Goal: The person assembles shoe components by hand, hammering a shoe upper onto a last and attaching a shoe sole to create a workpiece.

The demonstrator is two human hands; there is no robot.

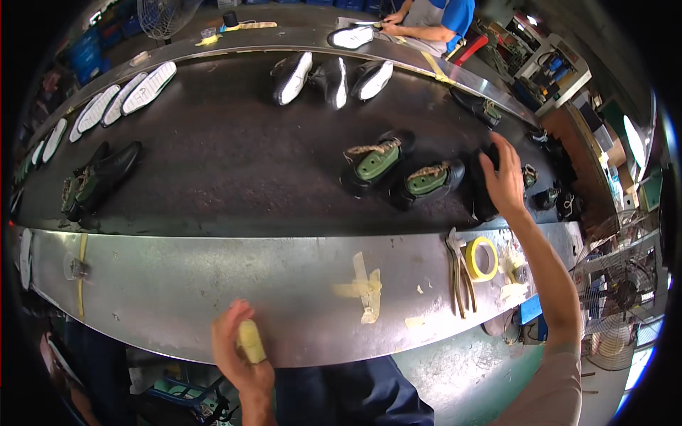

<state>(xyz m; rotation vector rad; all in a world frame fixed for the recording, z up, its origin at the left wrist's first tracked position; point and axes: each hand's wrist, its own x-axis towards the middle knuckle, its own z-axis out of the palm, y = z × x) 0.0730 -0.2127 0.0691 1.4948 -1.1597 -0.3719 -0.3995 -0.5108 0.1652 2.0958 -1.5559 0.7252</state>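
My right hand (pixel 506 179) reaches over the dark belt with fingers stretched out, at a black shoe (pixel 483 195). The hand covers part of this shoe, and I cannot tell whether it is touching. Just left of it, two black shoes (pixel 455 177) (pixel 359 183) show green inserts (pixel 426 183) with cord around them. Low over the metal ledge (pixel 192 277), my left hand (pixel 231 348) is raised with nothing visible in its grasp. A yellow covering (pixel 250 342) sits on its thumb, and its fingers are blurred.
Pincers (pixel 457 273) and a yellow tape roll (pixel 482 258) lie on the ledge. White-soled shoes (pixel 149 87) line the belt's far side; a black shoe pair (pixel 99 177) is at left. Across the belt, a person in blue (pixel 455 18) works near another white-soled shoe (pixel 351 37).
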